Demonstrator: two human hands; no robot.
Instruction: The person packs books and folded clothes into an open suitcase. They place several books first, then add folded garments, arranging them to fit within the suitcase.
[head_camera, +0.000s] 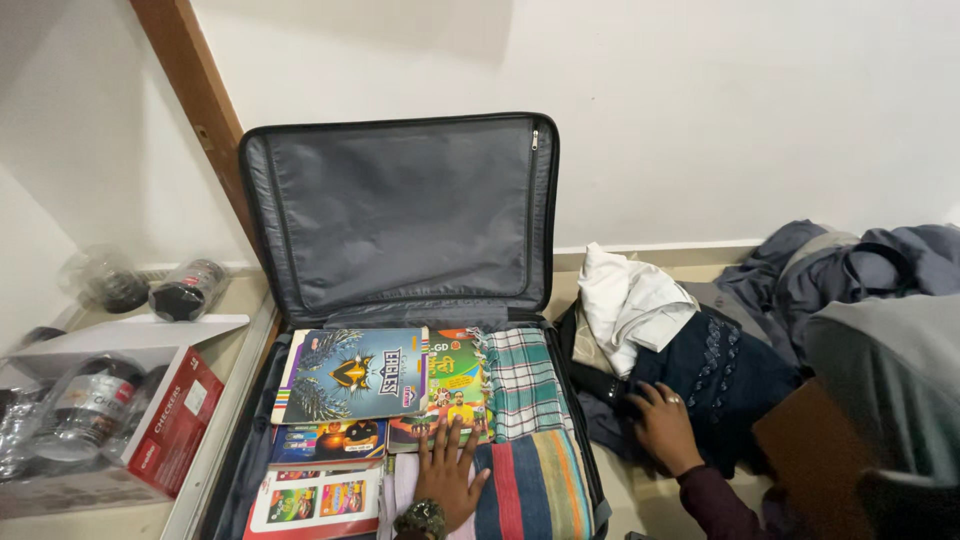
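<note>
In the head view an open suitcase (400, 330) lies on the floor (660, 500) against a white wall (700, 110), its grey-lined lid (400, 215) propped upright at the far side. The left hand (447, 475), with a watch (422, 519) on the wrist, rests flat in the near middle of the suitcase, fingers (455, 432) spread wide and holding nothing; the fingertips touch the near edge of a green book (455, 385), and the palm lies on pale folded cloth just left of a striped folded cloth (535, 485). Left of the green book, a blue book with a wasp picture (352, 375) lies on top of the stack, and nearer the camera sit a dark book (330, 443) and a white and red book (315, 500). A green checked cloth (522, 380) lies folded at the right side of the case, just beyond the striped one. The right hand (662, 425), a ring on one finger, presses down on a dark navy garment (715, 385) heaped on the floor just right of the suitcase; its fingers are loosely spread over the fabric, and I cannot tell whether they pinch it. A white cloth (630, 300) lies on the far part of that heap, and grey-blue clothes (850, 270) are piled farther right. At far left a red and white cardboard box (165, 420) holds clear plastic jars (85, 405), with two more jars (150, 285) beyond it by the wall.
</note>
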